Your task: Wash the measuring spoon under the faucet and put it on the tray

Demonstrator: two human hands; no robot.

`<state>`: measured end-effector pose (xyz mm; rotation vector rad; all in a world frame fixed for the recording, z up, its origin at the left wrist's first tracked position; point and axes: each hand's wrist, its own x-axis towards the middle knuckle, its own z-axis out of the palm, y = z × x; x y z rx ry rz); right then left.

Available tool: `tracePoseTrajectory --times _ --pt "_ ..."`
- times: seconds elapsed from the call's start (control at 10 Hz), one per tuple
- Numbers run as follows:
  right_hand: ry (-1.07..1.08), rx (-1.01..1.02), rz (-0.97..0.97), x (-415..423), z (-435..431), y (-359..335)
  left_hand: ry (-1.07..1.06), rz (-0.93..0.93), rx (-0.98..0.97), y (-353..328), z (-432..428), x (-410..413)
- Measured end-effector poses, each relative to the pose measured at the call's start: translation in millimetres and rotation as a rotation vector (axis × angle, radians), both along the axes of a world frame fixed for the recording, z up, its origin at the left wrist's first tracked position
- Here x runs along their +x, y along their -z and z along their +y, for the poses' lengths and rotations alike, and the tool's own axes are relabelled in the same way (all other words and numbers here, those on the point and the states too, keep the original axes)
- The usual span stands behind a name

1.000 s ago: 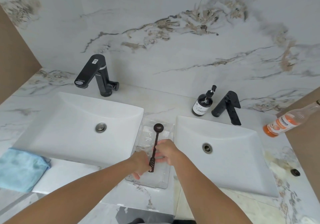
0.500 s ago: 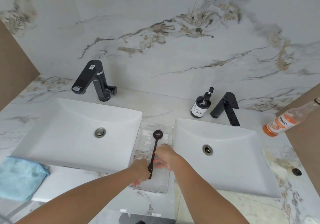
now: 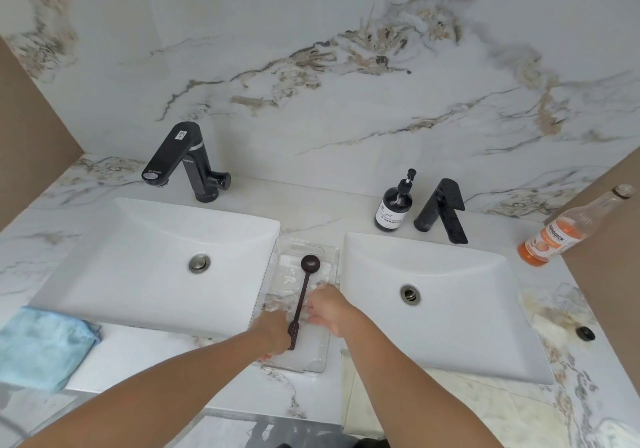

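A dark long-handled measuring spoon [image 3: 304, 293] lies lengthwise over the clear plastic tray [image 3: 330, 257] between the two white sinks, bowl at the far end. My left hand [image 3: 272, 333] is curled at the handle's near end, fingers under it. To the right of the handle is my right hand [image 3: 327, 310], with its fingertips just touching the middle of the handle and the fingers loosely apart. The black faucet [image 3: 185, 161] of the left sink and the black faucet [image 3: 441, 210] of the right sink stand at the back; no water shows.
The left sink [image 3: 145, 239] and the right sink [image 3: 460, 295] flank the tray. A dark soap pump bottle [image 3: 393, 206] stands by the right faucet. An orange drink bottle [image 3: 554, 236] stands far right and a blue cloth [image 3: 41, 347] lies front left.
My right hand has slipped off the top of the handle to its right side. The spoon and my left hand have stayed in place over the tray.
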<state>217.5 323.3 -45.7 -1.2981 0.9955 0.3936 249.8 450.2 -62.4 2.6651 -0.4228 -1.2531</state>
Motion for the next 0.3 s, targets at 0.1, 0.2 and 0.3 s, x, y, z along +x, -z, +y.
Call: tracePoseTrajectory --times 0.1,0.2,0.3 --pt "-0.021 0.044 0.011 -6.3 -5.1 -3.0 -0.069 -0.002 -0.028 -11.4 -3.2 1.1" --pt "-0.069 0.058 0.042 -15.8 -10.8 -14.2 -0.131 0.004 -0.030 -31.4 -6.9 3.0" --pt "-0.100 0.074 0.006 -20.6 -15.4 -7.9 -0.133 -0.003 0.008 -48.9 -11.3 -0.4"
